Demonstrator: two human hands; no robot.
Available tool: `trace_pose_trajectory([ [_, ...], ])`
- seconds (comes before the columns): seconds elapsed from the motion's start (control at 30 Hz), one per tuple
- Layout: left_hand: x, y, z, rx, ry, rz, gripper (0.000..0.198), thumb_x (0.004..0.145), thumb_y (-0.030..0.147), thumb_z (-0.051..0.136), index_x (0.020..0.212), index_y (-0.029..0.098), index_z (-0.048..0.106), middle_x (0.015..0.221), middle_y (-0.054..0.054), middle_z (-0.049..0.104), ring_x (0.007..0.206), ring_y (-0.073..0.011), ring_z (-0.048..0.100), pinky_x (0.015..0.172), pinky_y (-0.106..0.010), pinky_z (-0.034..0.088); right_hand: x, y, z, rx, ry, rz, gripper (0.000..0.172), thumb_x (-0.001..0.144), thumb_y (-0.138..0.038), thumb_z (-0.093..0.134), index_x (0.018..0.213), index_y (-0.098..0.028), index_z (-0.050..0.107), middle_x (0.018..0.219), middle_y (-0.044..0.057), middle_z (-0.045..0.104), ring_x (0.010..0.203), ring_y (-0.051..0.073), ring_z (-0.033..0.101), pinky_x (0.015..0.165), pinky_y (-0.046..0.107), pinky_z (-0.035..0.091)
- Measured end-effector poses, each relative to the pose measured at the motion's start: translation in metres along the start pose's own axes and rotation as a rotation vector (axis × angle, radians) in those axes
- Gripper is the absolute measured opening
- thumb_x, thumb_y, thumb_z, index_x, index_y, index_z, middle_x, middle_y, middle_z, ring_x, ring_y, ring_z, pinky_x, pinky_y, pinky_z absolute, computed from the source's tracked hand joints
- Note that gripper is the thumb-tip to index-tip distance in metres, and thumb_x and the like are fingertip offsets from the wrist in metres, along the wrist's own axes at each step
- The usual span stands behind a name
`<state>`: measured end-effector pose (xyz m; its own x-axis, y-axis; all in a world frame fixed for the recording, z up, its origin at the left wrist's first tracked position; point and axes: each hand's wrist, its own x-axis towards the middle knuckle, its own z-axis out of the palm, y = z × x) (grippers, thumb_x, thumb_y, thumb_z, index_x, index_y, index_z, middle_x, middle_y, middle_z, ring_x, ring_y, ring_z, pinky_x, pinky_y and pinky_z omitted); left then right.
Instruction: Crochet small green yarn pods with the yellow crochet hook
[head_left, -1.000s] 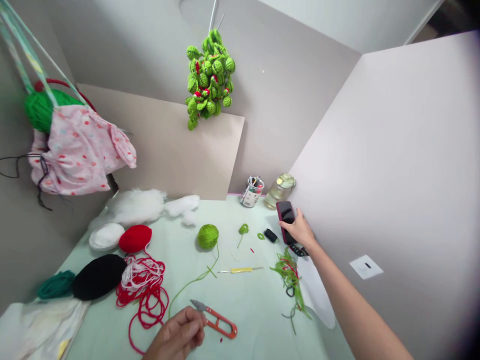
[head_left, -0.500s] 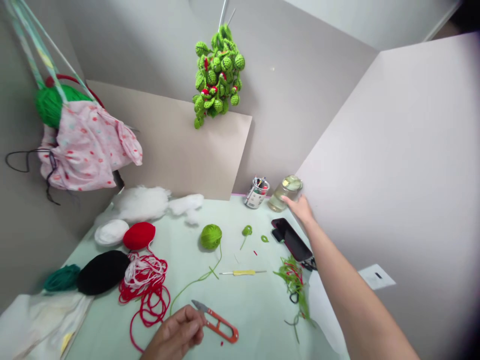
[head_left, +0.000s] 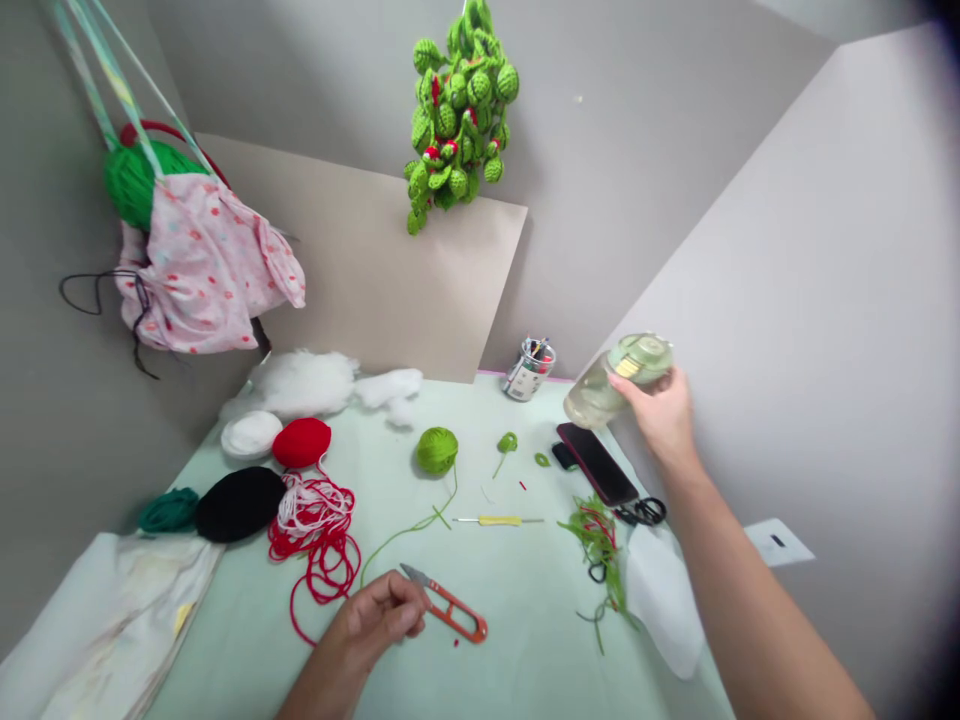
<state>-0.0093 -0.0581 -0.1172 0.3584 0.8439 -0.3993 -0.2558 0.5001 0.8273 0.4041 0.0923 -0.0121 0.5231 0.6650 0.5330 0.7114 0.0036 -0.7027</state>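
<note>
My right hand [head_left: 664, 415] is wrapped round the upper part of a clear water bottle [head_left: 592, 393] with a pale green lid, tilted above the back right of the table. My left hand [head_left: 386, 610] rests at the front with its fingers curled in, and nothing shows in them. Touching or just beside its fingertips lie orange-handled thread snips [head_left: 457, 612]. Beyond them lie a yellow-handled crochet hook [head_left: 499, 520] and a ball of green yarn [head_left: 437, 451] with its loose strand. Two small green crocheted pieces [head_left: 508, 442] lie further right.
A phone [head_left: 596, 465] and yarn scraps [head_left: 596, 540] lie on the right. A pen jar [head_left: 529, 370] stands at the back. White stuffing [head_left: 307, 382], red yarn [head_left: 301, 442] and black yarn [head_left: 240, 503] fill the left. A green crocheted bunch [head_left: 461, 110] and a pink bag [head_left: 217, 265] hang above.
My right hand has lifted the water bottle off the table, bringing it up and to the right, nearer to me. My left hand stays by the snips. The view has shifted slightly.
</note>
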Motion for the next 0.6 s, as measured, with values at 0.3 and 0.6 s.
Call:
trace_pose_trajectory([
  [0.3,-0.036,0.003,0.049,0.023,0.133,0.274,0.094,0.034,0.003,0.101,0.123,0.025,0.081,0.147,-0.016,0.066,0.153,-0.0496,0.038,0.126,-0.047,0.031,-0.23,-0.104,-0.071,0.47,-0.642,0.222,0.112,0.062,-0.067,0.095,0.157,-0.03,0.05,0.158,0.017,0.059,0.141,0.043,0.062,0.115,0.057,0.055],
  [0.6,-0.054,-0.004,0.023,-0.188,0.009,0.084,0.084,0.043,0.002,0.095,0.123,0.019,0.079,0.136,-0.016,0.076,0.143,-0.0505,0.053,0.113,-0.049,0.051,-0.29,-0.144,-0.053,0.688,-0.871,0.37,0.136,0.06,-0.091,0.078,0.17,-0.033,0.024,0.166,0.013,0.05,0.153,0.041,0.049,0.125,0.053,0.043],
])
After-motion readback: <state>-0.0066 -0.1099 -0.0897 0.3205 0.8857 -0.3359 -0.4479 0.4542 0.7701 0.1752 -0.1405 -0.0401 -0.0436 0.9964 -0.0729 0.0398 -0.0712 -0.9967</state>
